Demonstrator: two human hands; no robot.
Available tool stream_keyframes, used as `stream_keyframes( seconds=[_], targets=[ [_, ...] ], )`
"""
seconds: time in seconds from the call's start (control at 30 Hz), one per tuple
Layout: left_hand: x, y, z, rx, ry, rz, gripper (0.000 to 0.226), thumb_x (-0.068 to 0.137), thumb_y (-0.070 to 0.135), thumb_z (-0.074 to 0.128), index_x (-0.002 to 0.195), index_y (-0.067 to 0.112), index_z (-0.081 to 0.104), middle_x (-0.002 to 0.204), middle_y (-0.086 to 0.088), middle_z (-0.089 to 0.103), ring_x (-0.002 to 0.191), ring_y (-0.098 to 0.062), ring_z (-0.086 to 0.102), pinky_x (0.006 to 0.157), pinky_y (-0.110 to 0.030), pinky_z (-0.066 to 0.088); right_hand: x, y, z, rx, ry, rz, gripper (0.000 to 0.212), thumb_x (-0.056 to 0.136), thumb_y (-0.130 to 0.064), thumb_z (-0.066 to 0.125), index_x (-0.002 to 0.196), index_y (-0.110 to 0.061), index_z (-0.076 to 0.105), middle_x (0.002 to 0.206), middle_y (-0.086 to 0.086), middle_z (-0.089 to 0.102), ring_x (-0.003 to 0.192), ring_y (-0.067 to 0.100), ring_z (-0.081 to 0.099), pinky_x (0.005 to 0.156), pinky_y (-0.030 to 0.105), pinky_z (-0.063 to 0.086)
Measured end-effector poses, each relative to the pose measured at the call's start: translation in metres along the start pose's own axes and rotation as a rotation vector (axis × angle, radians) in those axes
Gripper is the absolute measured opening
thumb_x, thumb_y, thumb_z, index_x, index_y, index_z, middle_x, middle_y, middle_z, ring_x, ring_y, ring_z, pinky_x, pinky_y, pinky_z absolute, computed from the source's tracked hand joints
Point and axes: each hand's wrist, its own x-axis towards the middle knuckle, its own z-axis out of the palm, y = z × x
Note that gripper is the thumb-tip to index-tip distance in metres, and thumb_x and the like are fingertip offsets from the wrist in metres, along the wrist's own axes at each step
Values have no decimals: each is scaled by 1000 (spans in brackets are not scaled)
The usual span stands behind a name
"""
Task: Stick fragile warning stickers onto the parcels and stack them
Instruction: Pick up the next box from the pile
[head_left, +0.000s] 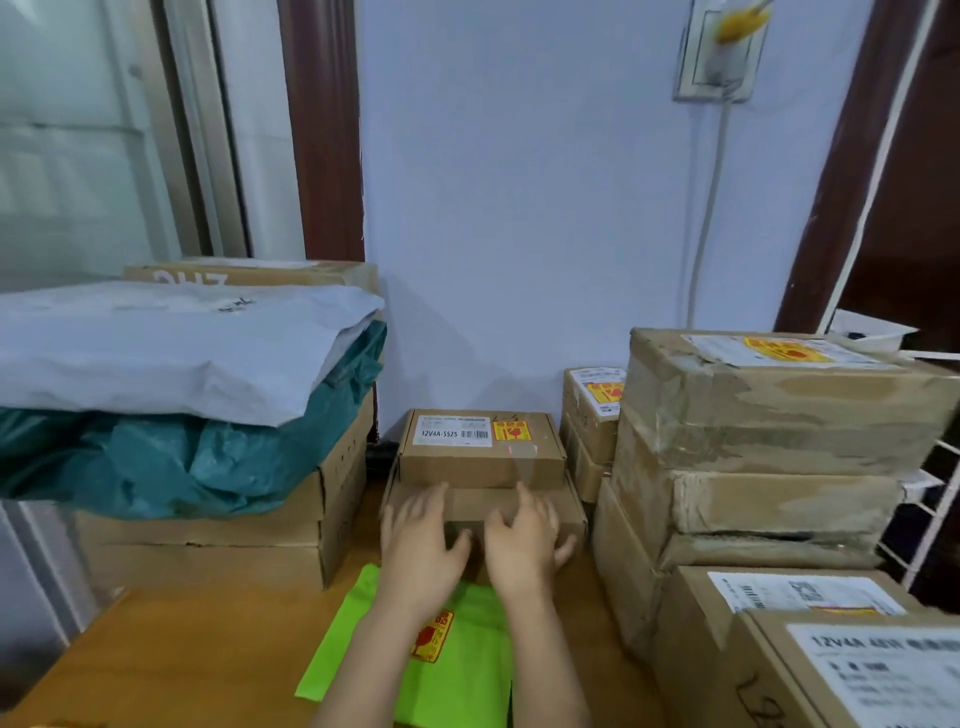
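Room: we stand at a wooden table against a pale wall, cartons stacked on both sides.
Parcel: the lower box sits mid-table at the back, a small labelled box with a red-and-yellow sticker already on top of it.
Left hand: fingers spread and laid flat on the lower box's near top, curled round nothing.
Right hand: likewise spread, fingers resting on the box, thumb toward its right end.
Handling: we judge it stiff cardboard, light, possibly fragile inside — best taken by the two short ends, kept level.
Room to move: tight — the left stack and right stack hem it in; the open way is toward us, over the green sheet with its stickers.
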Motion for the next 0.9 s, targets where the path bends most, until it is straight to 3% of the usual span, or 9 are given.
stream_keyframes(
  seconds=[0.1, 0.2, 0.43, 0.57, 0.7, 0.77, 0.9],
  targets=[
    [-15, 9, -22, -117, -8, 36, 55, 93, 26, 52, 144, 11, 34, 147, -6, 40, 137, -20, 32, 111, -26, 22, -22, -6, -13, 130, 38, -91, 43, 92, -15, 50, 134, -9, 51, 139, 7, 52, 132, 23, 41, 110, 32, 22],
    [-39, 14, -45, -59, -13, 80, 55, 93, 22, 52, 144, 13, 34, 145, -5, 41, 136, -19, 32, 109, -24, 23, -51, -20, -27, 235, 13, -125, 38, 90, -10, 51, 127, -1, 57, 128, 16, 58, 120, 29, 52, 96, 27, 36],
    [-92, 36, -95, 149, -39, 188, 57, 94, 27, 50, 145, 13, 31, 143, -7, 43, 134, -23, 32, 105, -31, 32, -98, -50, -78, 133, -77, -205, 36, 92, -13, 46, 124, -3, 57, 125, 16, 59, 117, 29, 53, 93, 31, 40],
    [-112, 52, -116, 166, -43, 224, 59, 91, 28, 53, 144, 13, 32, 143, -5, 43, 134, -23, 33, 105, -31, 30, -115, -75, -115, 63, -76, -302, 24, 90, -13, 47, 103, -1, 64, 106, 16, 64, 98, 27, 57, 75, 31, 39],
    [-126, 78, -138, 157, -33, 256, 59, 92, 30, 53, 144, 12, 33, 141, -7, 44, 133, -23, 33, 105, -31, 31, -126, -98, -162, -3, -45, -387, 37, 92, -15, 47, 126, -3, 57, 130, 14, 57, 121, 27, 51, 96, 32, 39],
    [-134, 96, -147, 136, -44, 283, 58, 93, 30, 52, 144, 12, 33, 140, -9, 44, 133, -24, 33, 105, -34, 33, -134, -101, -191, -46, -19, -416, 39, 92, -16, 46, 128, -3, 54, 132, 15, 55, 121, 29, 51, 98, 34, 41],
    [-152, 133, -154, -34, -91, 304, 55, 96, 34, 48, 145, 14, 33, 147, -8, 40, 137, -23, 32, 110, -36, 31, -148, -84, -251, -192, 40, -444, 27, 91, -15, 45, 106, 1, 61, 105, 17, 63, 98, 33, 58, 79, 36, 49]
  ],
)
